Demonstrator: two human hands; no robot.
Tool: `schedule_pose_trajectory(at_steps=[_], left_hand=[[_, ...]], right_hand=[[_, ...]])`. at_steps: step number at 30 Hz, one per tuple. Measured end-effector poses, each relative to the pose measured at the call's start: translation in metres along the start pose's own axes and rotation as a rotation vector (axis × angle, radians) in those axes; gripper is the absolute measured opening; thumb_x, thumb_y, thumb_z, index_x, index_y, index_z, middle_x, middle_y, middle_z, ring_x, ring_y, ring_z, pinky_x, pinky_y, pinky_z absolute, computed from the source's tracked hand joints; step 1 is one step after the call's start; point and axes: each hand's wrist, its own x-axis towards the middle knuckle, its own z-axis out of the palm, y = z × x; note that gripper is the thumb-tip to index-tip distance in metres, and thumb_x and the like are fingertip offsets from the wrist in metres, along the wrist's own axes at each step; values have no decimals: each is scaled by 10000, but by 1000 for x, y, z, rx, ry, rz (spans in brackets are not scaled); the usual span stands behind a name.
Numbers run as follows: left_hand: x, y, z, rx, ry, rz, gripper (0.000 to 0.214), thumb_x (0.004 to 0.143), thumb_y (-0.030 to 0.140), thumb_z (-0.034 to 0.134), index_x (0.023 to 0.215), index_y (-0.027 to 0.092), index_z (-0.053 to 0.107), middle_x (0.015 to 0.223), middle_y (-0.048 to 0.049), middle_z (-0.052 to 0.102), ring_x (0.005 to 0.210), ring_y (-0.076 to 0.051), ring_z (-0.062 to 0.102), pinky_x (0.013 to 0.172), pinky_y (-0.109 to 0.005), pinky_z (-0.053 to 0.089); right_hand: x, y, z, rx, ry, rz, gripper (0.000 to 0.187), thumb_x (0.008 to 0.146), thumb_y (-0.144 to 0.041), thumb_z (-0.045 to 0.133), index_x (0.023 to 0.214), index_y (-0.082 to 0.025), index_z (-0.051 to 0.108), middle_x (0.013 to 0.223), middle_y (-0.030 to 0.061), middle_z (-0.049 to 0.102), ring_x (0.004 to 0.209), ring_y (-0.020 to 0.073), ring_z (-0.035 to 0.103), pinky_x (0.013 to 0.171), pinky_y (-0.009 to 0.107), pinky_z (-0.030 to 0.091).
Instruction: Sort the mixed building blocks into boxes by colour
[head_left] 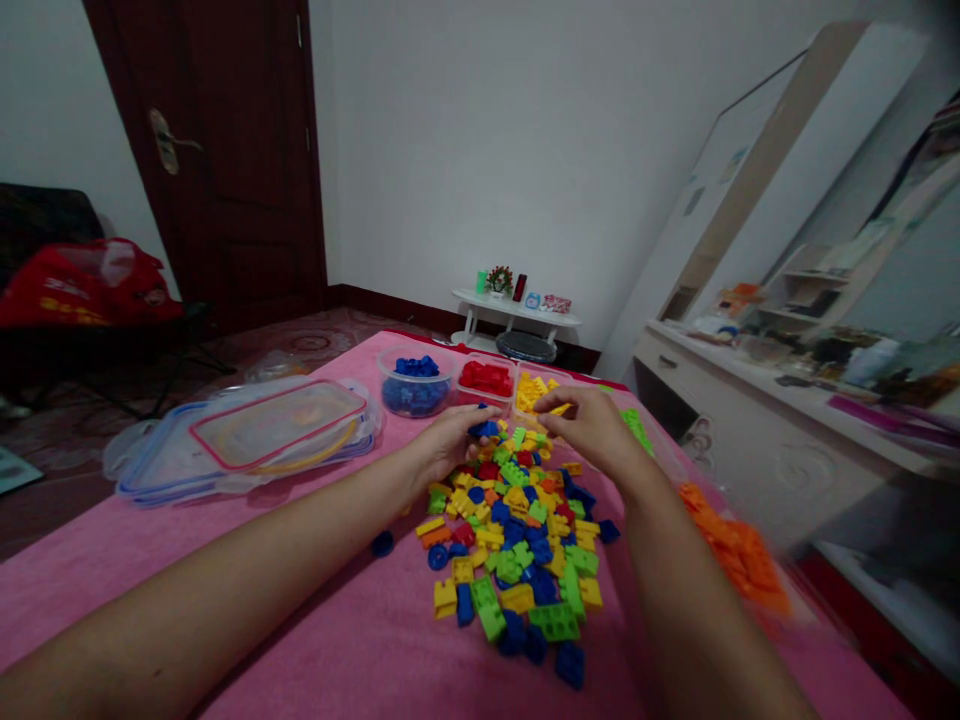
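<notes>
A heap of small plastic bricks (517,540) in blue, yellow, green, red and orange lies on the pink cloth. My left hand (448,440) rests at the heap's far edge, its fingers closed on a blue brick (484,428). My right hand (592,425) hovers just right of it, pinching a yellow brick (559,409) over the far side of the pile. Behind the hands stand a round tub of blue bricks (415,382), a box of red bricks (486,378) and a box of yellow bricks (534,388).
Stacked clear lids (255,430) lie at the left of the pink table (360,640). Orange bricks (739,560) and green bricks (636,425) sit at the right edge. A white dresser (757,420) stands right; a dark door (225,150) and a low white shelf (517,315) behind.
</notes>
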Motion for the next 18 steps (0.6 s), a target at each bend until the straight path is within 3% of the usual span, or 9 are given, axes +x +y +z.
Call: schedule_pose_trajectory(at_steps=[2,4,8,11,16,18], left_hand=[[1,1,-1,28,34,0,179,733,254,665,852,124,629,594,7,557,415,-37,456,322,-111,250],[1,1,-2,51,50,12,199,724,260,670,867,127,631,606,8,564,421,-40,469,325,-114,267],[1,-1,-1,59,10,42,230,705,265,680,888,136,631,649,4,581,457,-48,501,337,-119,298],[0,-2,0,62,-5,44,224,712,266,665,888,134,625,655,0,576,466,-53,503,330,-121,284],[0,-4,1,53,-6,25,249,698,274,674,896,132,617,671,-2,573,463,-54,503,329,-124,290],[0,-4,1,57,-7,28,265,697,278,675,911,133,619,669,-2,570,463,-56,503,327,-124,289]], right_hand=[[-1,21,-9,-170,-103,99,127,649,-173,636,762,-184,692,770,32,690,656,144,603,570,226,418],[-3,43,-11,-270,-283,214,198,569,-128,678,756,-192,683,722,14,676,629,147,599,546,228,413],[-7,67,4,-310,-515,326,397,474,-71,717,846,-201,668,671,-13,650,598,147,593,530,236,424],[-7,65,15,-259,-531,312,410,515,-78,693,903,-200,644,612,-27,625,551,137,572,507,231,412],[-2,57,24,-247,-394,185,154,611,-139,626,758,-186,634,640,-17,620,576,112,558,515,203,371],[0,58,29,-299,-375,157,185,602,-152,630,781,-199,641,669,-18,623,598,112,554,520,201,356]])
